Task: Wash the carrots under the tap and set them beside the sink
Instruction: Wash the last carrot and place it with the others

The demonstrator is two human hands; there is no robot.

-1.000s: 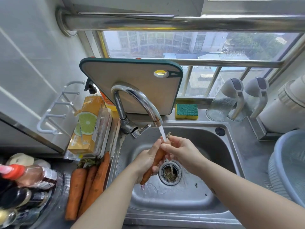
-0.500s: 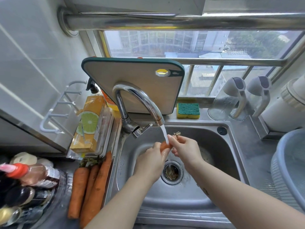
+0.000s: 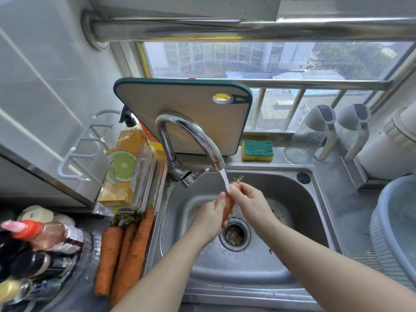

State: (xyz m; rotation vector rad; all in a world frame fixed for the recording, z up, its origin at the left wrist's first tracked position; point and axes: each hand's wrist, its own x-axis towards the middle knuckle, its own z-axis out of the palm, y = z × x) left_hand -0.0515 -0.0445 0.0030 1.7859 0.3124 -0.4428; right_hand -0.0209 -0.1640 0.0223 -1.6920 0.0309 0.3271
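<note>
In the head view, the left hand and the right hand each have their grip clamped round one carrot, held in the water of the tap above the sink. Three more carrots lie on the worktop, to the left of the grip. I judge the task is only partly done, and I cannot tell whether those three are washed.
</note>
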